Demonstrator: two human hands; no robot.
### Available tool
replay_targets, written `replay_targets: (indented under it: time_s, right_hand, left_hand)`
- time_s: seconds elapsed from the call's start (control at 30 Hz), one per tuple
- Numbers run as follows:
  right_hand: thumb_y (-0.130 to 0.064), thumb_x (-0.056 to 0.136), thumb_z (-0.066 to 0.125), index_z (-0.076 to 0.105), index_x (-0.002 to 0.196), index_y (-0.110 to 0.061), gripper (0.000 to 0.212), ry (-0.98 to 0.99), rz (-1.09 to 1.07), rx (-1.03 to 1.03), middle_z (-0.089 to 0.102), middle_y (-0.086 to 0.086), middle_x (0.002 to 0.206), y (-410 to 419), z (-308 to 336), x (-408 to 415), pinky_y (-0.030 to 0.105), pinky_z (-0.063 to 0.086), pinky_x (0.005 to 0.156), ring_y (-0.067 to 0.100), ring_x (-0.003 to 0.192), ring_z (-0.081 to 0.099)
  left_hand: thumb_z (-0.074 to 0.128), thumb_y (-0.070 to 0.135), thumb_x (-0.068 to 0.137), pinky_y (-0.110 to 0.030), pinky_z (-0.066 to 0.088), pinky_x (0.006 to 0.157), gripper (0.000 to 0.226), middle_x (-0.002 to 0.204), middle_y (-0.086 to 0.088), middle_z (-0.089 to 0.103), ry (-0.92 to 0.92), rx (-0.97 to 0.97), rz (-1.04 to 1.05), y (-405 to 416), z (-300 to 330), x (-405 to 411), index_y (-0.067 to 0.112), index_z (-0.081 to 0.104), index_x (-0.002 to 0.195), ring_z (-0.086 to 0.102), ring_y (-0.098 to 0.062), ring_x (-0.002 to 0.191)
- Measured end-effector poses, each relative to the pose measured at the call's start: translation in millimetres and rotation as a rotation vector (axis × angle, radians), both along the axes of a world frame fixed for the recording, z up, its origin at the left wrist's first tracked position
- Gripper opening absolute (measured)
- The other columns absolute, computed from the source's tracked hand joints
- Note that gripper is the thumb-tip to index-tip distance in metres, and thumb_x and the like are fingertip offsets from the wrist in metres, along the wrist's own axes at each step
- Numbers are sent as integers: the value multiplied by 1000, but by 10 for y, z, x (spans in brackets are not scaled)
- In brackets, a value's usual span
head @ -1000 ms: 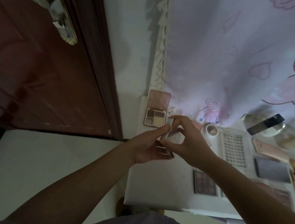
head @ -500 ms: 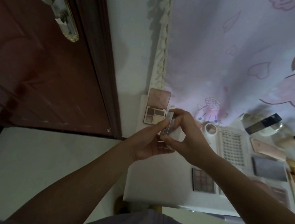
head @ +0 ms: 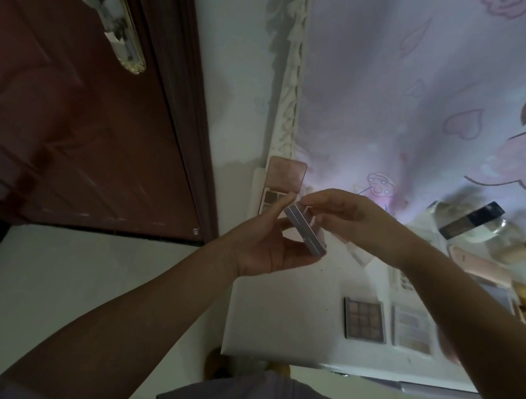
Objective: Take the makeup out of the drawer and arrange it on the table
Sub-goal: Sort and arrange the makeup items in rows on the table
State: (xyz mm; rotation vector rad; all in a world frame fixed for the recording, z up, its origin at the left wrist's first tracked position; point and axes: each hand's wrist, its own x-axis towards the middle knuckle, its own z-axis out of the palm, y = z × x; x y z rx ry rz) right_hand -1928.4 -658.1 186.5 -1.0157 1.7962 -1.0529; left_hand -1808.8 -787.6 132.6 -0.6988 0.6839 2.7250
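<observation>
Your left hand [head: 266, 243] and right hand [head: 349, 216] both gripped the closed compact [head: 306, 229] edge-on above the table [head: 275, 327]; its long axis ran diagonally, upper-left to lower-right, lying between your two palms.

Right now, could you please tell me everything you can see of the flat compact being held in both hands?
The compact is a slim, rectangular, greyish-mauve case, seemingly plastic, seen edge-on with a pale seam along its side; it looks closed. It is tilted, held above the white table. The left hand cradles it from below, while the right hand pinches its upper end. Its face is hidden.
</observation>
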Motion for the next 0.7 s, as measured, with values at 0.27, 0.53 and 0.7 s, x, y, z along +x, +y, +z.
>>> replay_targets:
  time_s: [0.27, 0.53, 0.7]
  right_hand:
    - [-28, 77, 72, 50, 108, -21, 39, 160, 54, 99, 64, -1, 107, -93, -40, 14, 45, 48, 96, 16, 107, 60]
    - [-17, 77, 73, 52, 105, -20, 35, 114, 51, 57, 61, -4, 105, -102, -61, 3, 44, 50, 95, 13, 108, 57]
    - [-18, 80, 71, 46, 117, -19, 45, 107, 136, 170, 59, -1, 123, -129, -51, -35, 40, 44, 103, 13, 117, 55]
  left_hand:
    - [60, 50, 79, -37, 58, 74, 65, 101, -19, 63, -8, -97, -50, 31, 31, -15, 9, 53, 129, 65, -31, 87]
    - [61, 52, 74, -38, 57, 79, 70, 106, -18, 60, 15, -145, -86, -18, 27, 8, 10, 50, 130, 66, -29, 85]
    - [65, 46, 77, -36, 58, 72, 53, 95, -20, 61, -52, -42, -19, 7, 58, -6, 8, 58, 113, 66, -30, 77]
